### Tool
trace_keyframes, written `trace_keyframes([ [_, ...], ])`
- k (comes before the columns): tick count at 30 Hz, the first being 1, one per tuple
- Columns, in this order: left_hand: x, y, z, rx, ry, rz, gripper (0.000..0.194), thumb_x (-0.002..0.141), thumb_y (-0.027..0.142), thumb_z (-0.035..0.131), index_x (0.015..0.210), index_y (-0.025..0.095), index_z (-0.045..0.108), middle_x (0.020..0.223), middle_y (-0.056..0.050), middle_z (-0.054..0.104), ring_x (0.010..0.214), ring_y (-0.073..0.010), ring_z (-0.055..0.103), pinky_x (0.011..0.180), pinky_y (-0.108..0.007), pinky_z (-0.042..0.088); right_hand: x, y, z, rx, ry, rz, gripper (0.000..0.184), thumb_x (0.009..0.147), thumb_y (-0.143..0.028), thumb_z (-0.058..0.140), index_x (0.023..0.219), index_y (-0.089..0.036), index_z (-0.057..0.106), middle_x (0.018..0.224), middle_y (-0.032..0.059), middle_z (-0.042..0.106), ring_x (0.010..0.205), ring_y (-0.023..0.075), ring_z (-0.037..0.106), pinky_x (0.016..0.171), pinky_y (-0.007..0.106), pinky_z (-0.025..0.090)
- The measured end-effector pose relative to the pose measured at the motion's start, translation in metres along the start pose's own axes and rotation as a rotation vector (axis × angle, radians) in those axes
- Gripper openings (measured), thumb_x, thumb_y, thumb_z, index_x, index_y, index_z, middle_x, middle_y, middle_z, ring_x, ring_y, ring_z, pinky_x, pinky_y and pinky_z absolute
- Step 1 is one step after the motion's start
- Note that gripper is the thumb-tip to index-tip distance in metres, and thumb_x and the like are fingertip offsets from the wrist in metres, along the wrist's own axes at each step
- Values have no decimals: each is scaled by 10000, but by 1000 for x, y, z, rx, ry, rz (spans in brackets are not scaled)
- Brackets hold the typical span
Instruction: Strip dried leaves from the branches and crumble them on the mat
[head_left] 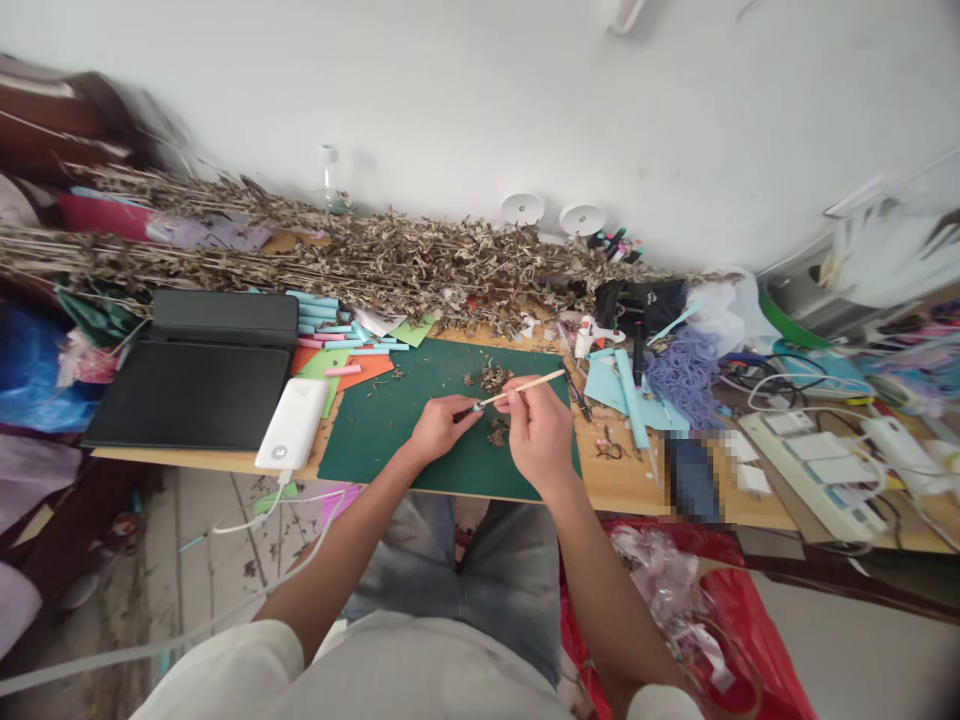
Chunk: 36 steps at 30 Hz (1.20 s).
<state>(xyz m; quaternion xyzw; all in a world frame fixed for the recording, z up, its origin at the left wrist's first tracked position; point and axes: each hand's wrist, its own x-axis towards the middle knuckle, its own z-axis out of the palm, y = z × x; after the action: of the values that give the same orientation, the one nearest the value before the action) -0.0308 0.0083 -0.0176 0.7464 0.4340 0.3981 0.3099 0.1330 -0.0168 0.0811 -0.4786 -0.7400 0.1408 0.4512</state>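
Note:
Over the dark green mat (375, 440), my right hand (541, 440) is closed around a thin wooden stick (544, 380). The stick slants down to the left, and its lower end meets a small light-blue piece (477, 407) at the fingertips of my left hand (441, 425). Those left fingers are pinched on the piece; it looks like a short paper tube, mostly hidden. Crumbled dried leaves (496, 377) lie on the mat just beyond my hands, with more beside my right fingers.
Dried leafy stalks (420, 255) stretch along the table's back. Left are a black tablet case (195, 395), a white power bank (294, 425) and blue paper rolls (319, 312). Right are a glue gun (592, 335), purple yarn (682, 375) and a power strip (806, 475). A red bag (757, 630) sits below.

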Motion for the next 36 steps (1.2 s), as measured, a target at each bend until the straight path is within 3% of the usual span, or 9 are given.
trace_keyframes([
  [3,0,0,-1,6,-12,-2,251,925,332,532,976,170,717,891,-65,711,747,-159,632,690,-249,454,0,1,3,25,56,6,145,975,-243,388,940,-224,528,892,46,621,695,144,666,681,287,569],
  [18,1,0,0,-2,5,-19,278,920,372,534,948,170,722,858,-60,705,696,-145,604,649,-237,430,-3,10,7,60,96,95,176,976,-310,404,923,-218,545,844,44,640,689,155,675,695,305,578],
  [32,1,2,-1,-4,-16,-23,276,924,359,529,992,178,726,886,-69,711,749,-161,634,698,-246,464,-7,8,10,34,91,51,134,960,-248,428,935,-216,556,827,44,652,694,159,677,681,291,563],
  [36,1,1,-2,-15,-28,-6,268,925,346,530,1000,184,730,890,-62,713,745,-157,631,701,-245,463,-6,6,15,-31,21,-14,140,955,-232,412,924,-219,548,849,61,659,753,177,672,712,310,553],
])
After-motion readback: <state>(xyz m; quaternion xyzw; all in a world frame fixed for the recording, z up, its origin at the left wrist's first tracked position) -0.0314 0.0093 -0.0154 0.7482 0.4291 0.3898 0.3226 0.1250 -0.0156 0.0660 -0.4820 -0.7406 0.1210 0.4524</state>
